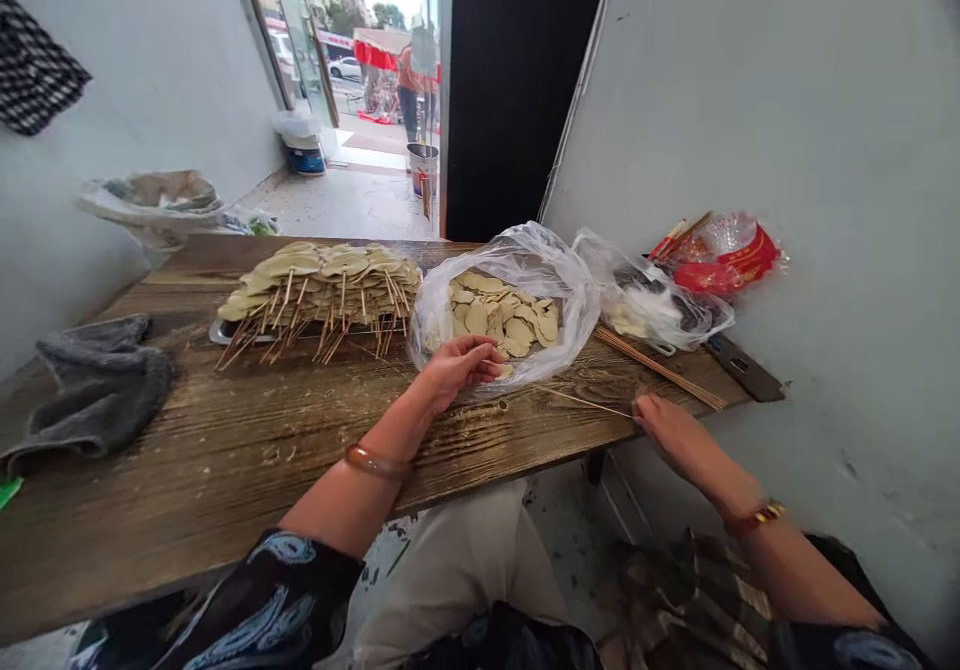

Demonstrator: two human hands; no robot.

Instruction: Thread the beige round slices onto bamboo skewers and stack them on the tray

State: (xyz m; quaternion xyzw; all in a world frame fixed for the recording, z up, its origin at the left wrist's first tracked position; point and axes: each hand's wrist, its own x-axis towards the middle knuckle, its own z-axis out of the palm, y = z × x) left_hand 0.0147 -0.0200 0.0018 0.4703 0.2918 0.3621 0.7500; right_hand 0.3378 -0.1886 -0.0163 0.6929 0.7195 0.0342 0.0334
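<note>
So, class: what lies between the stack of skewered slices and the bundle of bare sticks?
Between the skewered stack and the stick bundle, the head view shows an open plastic bag holding loose slices.

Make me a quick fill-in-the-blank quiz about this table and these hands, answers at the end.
1. The right hand holds one end of a thin ____.
2. The left hand is at the near rim of a clear plastic ____ containing pale flat pieces.
3. In the picture, the stacked skewers lie to the ____ of the gray cloth.
4. The brown bangle is on the ____ wrist.

Answers: stick; bag; right; left.
</note>
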